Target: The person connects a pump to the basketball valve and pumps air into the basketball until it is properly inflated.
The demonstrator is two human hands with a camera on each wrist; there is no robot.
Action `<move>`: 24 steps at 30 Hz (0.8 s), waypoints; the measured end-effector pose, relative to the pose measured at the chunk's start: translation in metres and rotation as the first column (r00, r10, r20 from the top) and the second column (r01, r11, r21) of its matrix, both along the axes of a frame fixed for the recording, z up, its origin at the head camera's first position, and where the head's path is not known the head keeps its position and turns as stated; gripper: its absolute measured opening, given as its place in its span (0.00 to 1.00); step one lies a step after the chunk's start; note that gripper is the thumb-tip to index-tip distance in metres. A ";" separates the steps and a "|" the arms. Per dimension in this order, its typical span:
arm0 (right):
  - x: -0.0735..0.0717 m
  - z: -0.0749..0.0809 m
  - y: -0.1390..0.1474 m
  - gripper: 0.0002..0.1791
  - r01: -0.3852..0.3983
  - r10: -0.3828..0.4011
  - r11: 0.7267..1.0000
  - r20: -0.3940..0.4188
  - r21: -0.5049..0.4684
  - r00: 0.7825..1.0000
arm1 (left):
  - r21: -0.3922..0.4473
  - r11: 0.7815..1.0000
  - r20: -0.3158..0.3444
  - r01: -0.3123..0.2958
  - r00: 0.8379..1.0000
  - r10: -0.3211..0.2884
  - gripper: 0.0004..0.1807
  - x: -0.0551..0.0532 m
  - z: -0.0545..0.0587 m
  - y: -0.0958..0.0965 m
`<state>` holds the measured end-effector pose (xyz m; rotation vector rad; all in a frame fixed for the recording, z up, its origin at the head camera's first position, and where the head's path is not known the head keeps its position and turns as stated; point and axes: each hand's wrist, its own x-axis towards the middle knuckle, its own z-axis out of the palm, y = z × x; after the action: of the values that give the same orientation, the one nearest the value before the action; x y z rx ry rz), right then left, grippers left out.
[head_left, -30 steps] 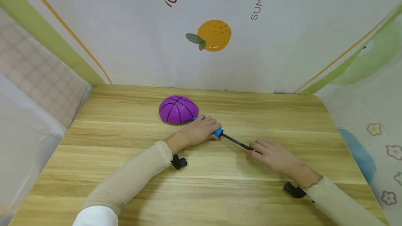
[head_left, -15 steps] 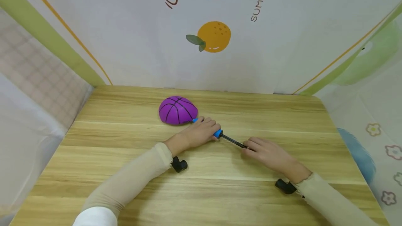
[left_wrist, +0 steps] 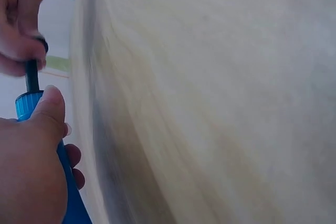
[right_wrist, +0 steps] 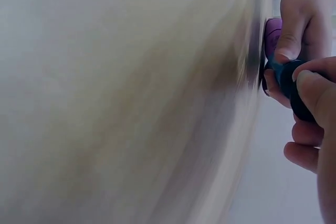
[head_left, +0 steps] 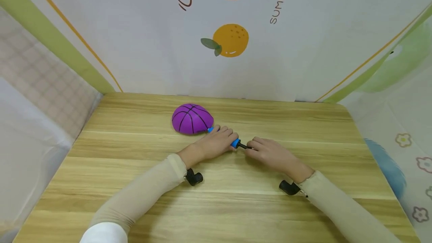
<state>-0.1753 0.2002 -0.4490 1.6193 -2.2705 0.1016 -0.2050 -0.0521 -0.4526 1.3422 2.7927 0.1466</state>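
A purple ball (head_left: 191,119) with black basketball lines sits partly deflated near the back of the table, its underside flattened. A blue hand pump (head_left: 235,143) points its front end at the ball's lower right edge; whether a needle is inside the ball cannot be made out. My left hand (head_left: 215,143) grips the pump's blue barrel, thumb along it in the left wrist view. My right hand (head_left: 270,155) holds the black handle (right_wrist: 302,95) at the rod's end, close to the barrel. Only a short piece of the black rod (left_wrist: 32,77) shows between the hands.
The wood-grain table (head_left: 216,213) extends around both arms. Behind it hangs a white printed curtain (head_left: 152,48) with oranges, and more cloth hangs at both sides. A small black wrist device (head_left: 194,177) sits at each cuff.
My right hand has moved left and slightly away from me, pushing the rod into the barrel, so less rod shows. My left hand and the ball have stayed about where they were.
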 end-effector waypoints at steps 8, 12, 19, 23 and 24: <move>-0.009 0.001 -0.010 0.10 -0.024 0.023 0.999 -0.038 -0.033 0.999 | 0.010 1.000 -0.031 0.001 1.000 0.000 0.18 -0.001 0.003 0.000; -0.009 0.000 -0.010 0.10 -0.017 0.016 0.999 -0.031 -0.034 0.999 | 0.022 1.000 -0.011 0.004 1.000 -0.004 0.18 -0.002 0.003 -0.002; -0.002 0.005 -0.006 0.13 0.006 -0.006 1.000 -0.018 -0.004 1.000 | 0.051 0.998 -0.001 0.040 0.999 -0.040 0.17 -0.003 0.003 -0.003; 0.002 0.006 -0.004 0.14 0.009 -0.009 1.000 -0.006 -0.002 1.000 | 0.058 0.996 0.002 0.062 0.998 -0.062 0.17 -0.002 0.004 -0.003; 0.002 0.005 -0.003 0.13 0.008 -0.008 1.000 -0.007 0.000 1.000 | 0.059 0.996 0.004 0.065 0.998 -0.065 0.17 -0.002 0.004 -0.003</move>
<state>-0.1729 0.1968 -0.4438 1.6079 -2.2713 0.0937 -0.2067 -0.0552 -0.4481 1.4405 2.7565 0.2320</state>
